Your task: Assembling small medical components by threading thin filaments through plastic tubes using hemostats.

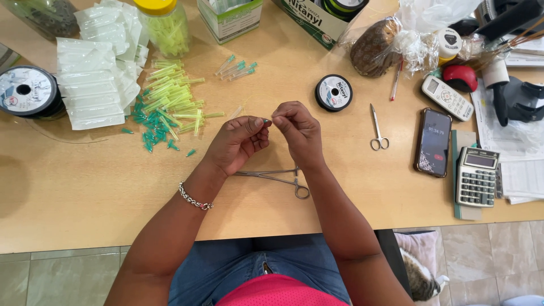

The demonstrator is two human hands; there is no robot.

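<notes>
I count two hands of mine at work: my left hand (235,141) and my right hand (297,133). One bracelet (194,199) sits on my left wrist. On the wooden table (85,192) I see one pair of forceps (277,177), one pair of small scissors (378,129), one phone (433,141), one calculator (477,177) and one white remote (448,97). Two flat spools show: a small spool (334,92) and a large spool (25,90). One yellow-lidded jar (165,24) stands there. The green caps (167,107) lie in one heap, too many for me to count.
</notes>
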